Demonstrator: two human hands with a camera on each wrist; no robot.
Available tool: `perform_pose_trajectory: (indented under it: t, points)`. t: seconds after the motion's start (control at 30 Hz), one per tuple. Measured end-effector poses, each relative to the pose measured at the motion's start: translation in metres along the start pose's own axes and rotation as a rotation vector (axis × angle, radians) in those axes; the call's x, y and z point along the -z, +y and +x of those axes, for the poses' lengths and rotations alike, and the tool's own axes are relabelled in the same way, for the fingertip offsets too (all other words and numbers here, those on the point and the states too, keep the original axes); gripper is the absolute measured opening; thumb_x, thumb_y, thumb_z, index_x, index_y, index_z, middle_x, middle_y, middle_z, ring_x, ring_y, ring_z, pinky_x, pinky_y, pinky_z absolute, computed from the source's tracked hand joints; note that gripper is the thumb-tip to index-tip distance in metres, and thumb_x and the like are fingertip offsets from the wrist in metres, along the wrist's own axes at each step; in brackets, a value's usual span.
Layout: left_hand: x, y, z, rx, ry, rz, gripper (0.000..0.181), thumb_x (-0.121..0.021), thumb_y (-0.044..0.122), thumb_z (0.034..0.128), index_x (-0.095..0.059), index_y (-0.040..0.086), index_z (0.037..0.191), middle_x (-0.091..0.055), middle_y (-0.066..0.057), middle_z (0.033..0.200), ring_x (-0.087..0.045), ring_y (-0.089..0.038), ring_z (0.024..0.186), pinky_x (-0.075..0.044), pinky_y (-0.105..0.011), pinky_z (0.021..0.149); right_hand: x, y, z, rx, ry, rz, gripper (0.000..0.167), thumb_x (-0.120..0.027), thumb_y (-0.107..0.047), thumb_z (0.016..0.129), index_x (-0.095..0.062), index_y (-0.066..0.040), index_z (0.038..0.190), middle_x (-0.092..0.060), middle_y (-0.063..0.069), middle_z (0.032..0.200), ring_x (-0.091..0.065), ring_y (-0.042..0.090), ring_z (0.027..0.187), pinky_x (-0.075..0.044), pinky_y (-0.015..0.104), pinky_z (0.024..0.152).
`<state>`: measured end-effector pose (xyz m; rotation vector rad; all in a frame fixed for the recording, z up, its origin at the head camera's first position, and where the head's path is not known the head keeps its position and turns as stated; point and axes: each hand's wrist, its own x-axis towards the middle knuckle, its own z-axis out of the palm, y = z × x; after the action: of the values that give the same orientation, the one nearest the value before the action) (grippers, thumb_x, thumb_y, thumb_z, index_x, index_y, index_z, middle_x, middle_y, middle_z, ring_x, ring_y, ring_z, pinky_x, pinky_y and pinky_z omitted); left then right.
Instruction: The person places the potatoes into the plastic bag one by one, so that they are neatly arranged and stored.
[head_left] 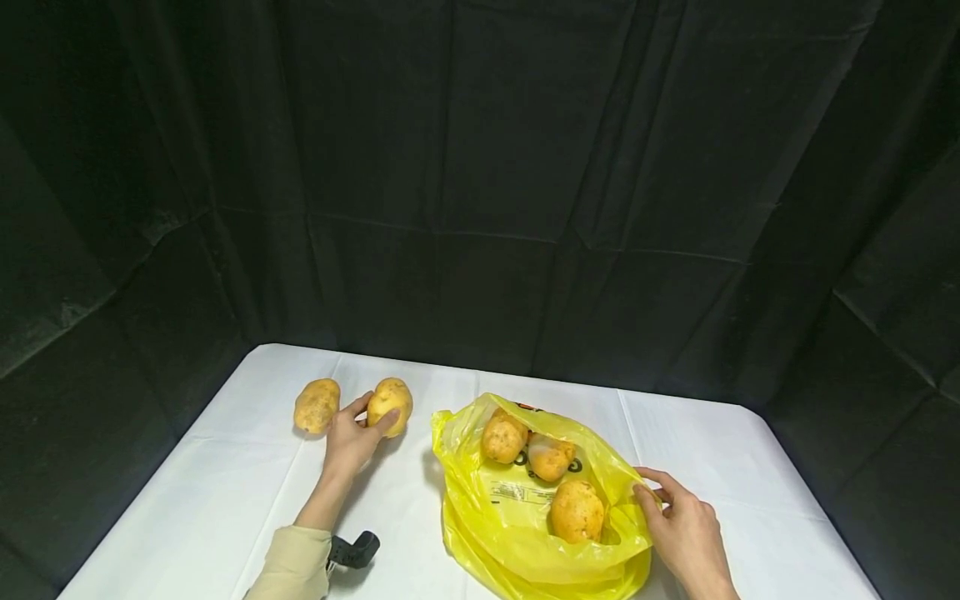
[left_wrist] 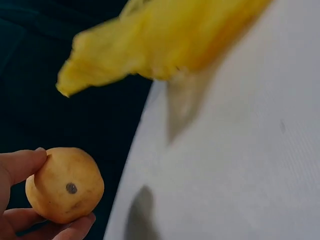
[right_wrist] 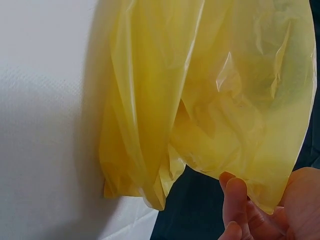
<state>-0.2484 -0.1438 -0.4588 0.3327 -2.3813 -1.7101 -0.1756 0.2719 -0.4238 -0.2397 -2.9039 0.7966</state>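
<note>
My left hand [head_left: 354,442] grips a potato [head_left: 390,407] between thumb and fingers, left of the bag. In the left wrist view the same potato [left_wrist: 67,187] shows a dark spot and is held above the white surface. A yellow plastic bag [head_left: 517,550] lies with its mouth spread wide, and three potatoes are visible inside: one potato [head_left: 504,438] at the back, another potato [head_left: 551,458] beside it, a third potato [head_left: 577,512] nearer the front. My right hand [head_left: 686,529] pinches the bag's right rim; in the right wrist view its fingers [right_wrist: 235,197] hold the bag's edge.
Another potato [head_left: 317,406] rests on the white-covered table [head_left: 225,475], just left of my left hand. A black strap-mounted device [head_left: 356,550] sits at the left wrist. Black curtains [head_left: 480,183] enclose the back and sides of the table.
</note>
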Motion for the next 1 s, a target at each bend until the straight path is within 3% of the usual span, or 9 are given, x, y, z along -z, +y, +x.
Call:
perform_pose_trajectory:
  t: [0.23,0.67,1.0]
  points:
    - [0.002,0.021,-0.01,-0.018,-0.058,-0.114,0.061,-0.075,0.017,0.0866,-0.051,-0.006,0.137,-0.055,-0.023,0.133,-0.064,-0.033,0.103,-0.049,-0.019,0.068,-0.001,0.0,0.0,0.001,0.006,0.006,0.032,-0.065,-0.016,0.095,-0.063,-0.003,0.124,-0.069,0.02,0.096,-0.053,0.019,0.064,-0.043,0.032,0.059]
    - [-0.002,0.044,-0.035,-0.085,-0.107,-0.138,0.06,-0.079,0.02,0.084,-0.055,0.002,0.136,-0.059,-0.016,0.129,-0.064,-0.03,0.101,-0.052,-0.023,0.072,-0.002,-0.002,-0.001,0.029,0.031,0.012,0.031,-0.065,-0.015,0.095,-0.063,-0.003,0.123,-0.069,0.02,0.094,-0.054,0.019,0.065,-0.043,0.032,0.058]
    - [-0.002,0.062,-0.053,-0.095,-0.194,-0.237,0.059,-0.079,0.018,0.0844,-0.055,0.002,0.136,-0.058,-0.014,0.129,-0.066,-0.026,0.101,-0.052,-0.021,0.072,-0.003,-0.002,0.0,0.041,0.034,0.02,0.031,-0.065,-0.014,0.094,-0.064,-0.003,0.123,-0.07,0.02,0.093,-0.052,0.018,0.063,-0.041,0.032,0.057]
